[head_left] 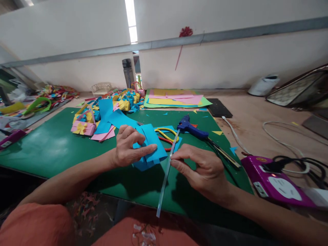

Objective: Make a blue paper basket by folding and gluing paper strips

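Left hand half-curled, clamped on folded blue paper — right hand nearly closed, pinching a pale strip.

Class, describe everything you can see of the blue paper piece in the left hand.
The blue paper piece looks like thin matte card, folded, with creased panels and a small tab near its lower edge. It is tilted over the green mat, held in the left hand, whose thumb lies across it. The hand hides part of it.
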The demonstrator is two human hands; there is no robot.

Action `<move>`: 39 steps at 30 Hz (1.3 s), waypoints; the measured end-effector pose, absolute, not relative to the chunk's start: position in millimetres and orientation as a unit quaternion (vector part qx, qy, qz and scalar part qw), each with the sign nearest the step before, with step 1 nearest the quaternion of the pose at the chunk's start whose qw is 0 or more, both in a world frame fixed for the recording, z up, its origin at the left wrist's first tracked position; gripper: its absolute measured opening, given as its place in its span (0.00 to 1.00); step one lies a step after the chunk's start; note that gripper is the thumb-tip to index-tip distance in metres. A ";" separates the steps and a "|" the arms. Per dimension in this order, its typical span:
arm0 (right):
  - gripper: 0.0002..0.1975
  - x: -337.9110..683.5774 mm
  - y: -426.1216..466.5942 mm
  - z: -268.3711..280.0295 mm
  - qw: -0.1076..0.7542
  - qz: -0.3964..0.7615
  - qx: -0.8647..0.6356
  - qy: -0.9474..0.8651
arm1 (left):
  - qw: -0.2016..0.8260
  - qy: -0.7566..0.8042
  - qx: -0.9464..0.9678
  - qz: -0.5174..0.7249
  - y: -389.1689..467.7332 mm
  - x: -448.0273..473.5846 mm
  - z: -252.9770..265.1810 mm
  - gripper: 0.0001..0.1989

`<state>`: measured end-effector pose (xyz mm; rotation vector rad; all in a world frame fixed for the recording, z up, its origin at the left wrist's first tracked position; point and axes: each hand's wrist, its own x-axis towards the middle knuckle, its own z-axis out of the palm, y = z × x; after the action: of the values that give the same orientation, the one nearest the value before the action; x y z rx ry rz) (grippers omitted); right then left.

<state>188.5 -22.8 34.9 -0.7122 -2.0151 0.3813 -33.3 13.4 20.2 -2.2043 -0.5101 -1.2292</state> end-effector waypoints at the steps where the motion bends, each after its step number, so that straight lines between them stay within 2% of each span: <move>1: 0.04 188.5 -22.7 35.0 0.466 0.153 -0.294 -0.821 | 0.277 -0.193 -0.822 -0.459 13.6 -32.7 20.0 0.05; 12: 0.03 190.5 -16.5 33.6 0.470 0.084 -0.271 -0.836 | 0.127 -0.193 -0.875 -0.425 9.5 -21.0 17.8 0.08; 25: 0.04 187.6 -14.5 27.1 0.407 -0.017 -0.224 -0.885 | 0.134 -0.199 -0.888 -0.391 1.6 -17.7 15.2 0.10; 32: 0.07 188.9 -11.7 25.2 0.365 -0.120 -0.173 -0.907 | 0.118 -0.207 -0.895 -0.378 0.2 -16.1 13.1 0.11; 39: 0.10 189.3 -9.2 24.6 0.346 -0.154 -0.172 -0.909 | 0.103 -0.206 -0.900 -0.371 0.0 -14.8 11.2 0.11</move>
<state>189.3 -9.2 24.6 -0.4468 -2.3609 -0.4007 -14.8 0.0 11.2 -2.6546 -0.6082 -1.0946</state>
